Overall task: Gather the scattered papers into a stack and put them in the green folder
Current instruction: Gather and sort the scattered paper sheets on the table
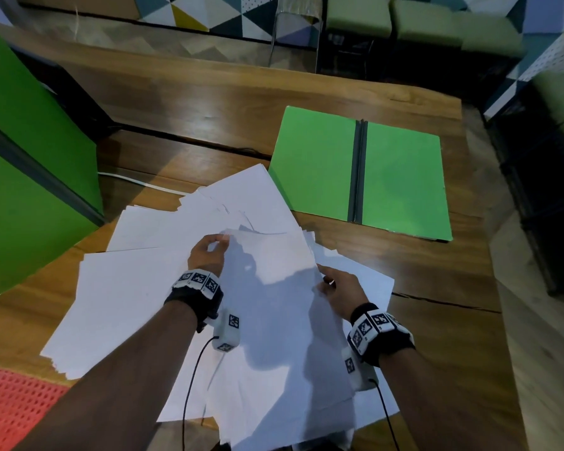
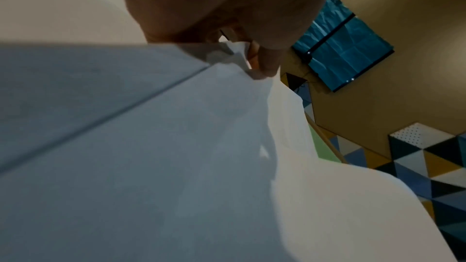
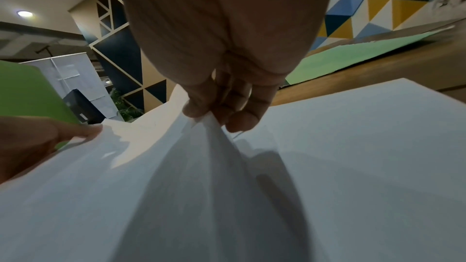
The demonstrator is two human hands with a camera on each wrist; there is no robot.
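Note:
A loose bundle of white papers (image 1: 274, 304) is lifted above the wooden table between both hands. My left hand (image 1: 210, 252) pinches its far left corner, and the pinch shows close up in the left wrist view (image 2: 254, 61). At the bundle's right edge my right hand (image 1: 334, 284) grips it, fingers curled over the sheets (image 3: 219, 115). More white papers (image 1: 127, 288) lie scattered on the table beneath and to the left. The green folder (image 1: 358, 170) lies open and flat at the far right of the table, apart from the papers.
A tall green panel (image 1: 30, 157) stands at the left, close to the scattered sheets. A white cable (image 1: 137, 182) runs along the table behind the papers. A red perforated surface (image 1: 13, 405) lies at the near left. Green stools (image 1: 358, 17) stand beyond the table.

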